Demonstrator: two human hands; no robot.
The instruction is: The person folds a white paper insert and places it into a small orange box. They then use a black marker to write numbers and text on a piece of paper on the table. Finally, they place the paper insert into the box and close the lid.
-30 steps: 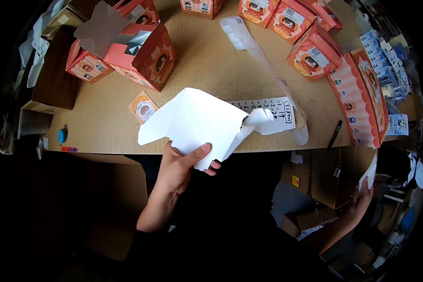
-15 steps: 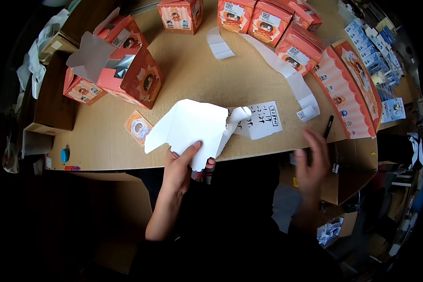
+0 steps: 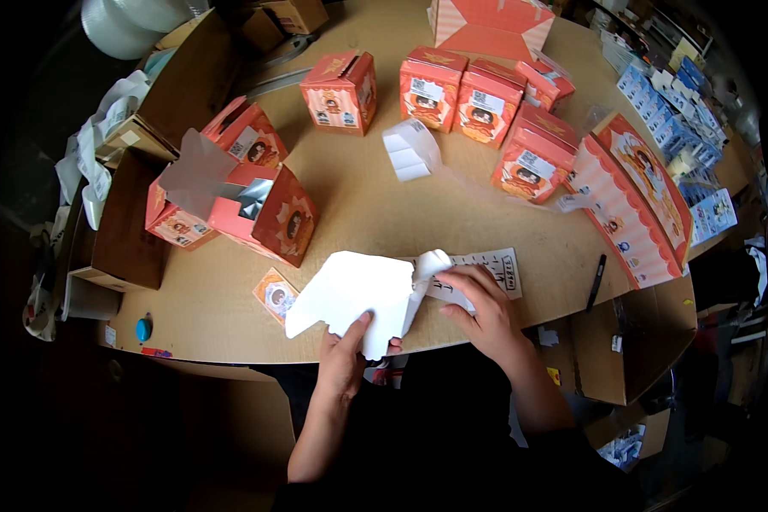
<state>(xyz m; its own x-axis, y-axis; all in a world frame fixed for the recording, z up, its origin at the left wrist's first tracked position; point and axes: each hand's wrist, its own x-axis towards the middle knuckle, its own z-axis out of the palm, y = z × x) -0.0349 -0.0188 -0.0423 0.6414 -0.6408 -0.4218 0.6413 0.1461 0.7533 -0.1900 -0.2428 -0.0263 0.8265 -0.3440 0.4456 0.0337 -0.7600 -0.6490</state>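
Note:
A white folded cardboard insert (image 3: 358, 294) lies at the near edge of the round wooden table (image 3: 375, 213). My left hand (image 3: 347, 350) grips its near edge, thumb on top. My right hand (image 3: 480, 303) rests on the insert's crumpled right end and on a white printed sheet (image 3: 495, 269) beside it. A small orange card (image 3: 276, 294) lies just left of the insert. An open orange box (image 3: 260, 213) with a grey flap stands behind it.
Several closed orange boxes (image 3: 435, 85) stand at the back of the table. A white folded insert (image 3: 411, 149) lies among them. Flat orange display cards (image 3: 627, 200) lean at the right. A black pen (image 3: 596, 282) lies near the right edge. Brown cartons (image 3: 136, 222) stand on the left.
My right hand has come up from below the table onto the white insert and the printed sheet. The view has shifted farther over the table. My left hand still holds the insert.

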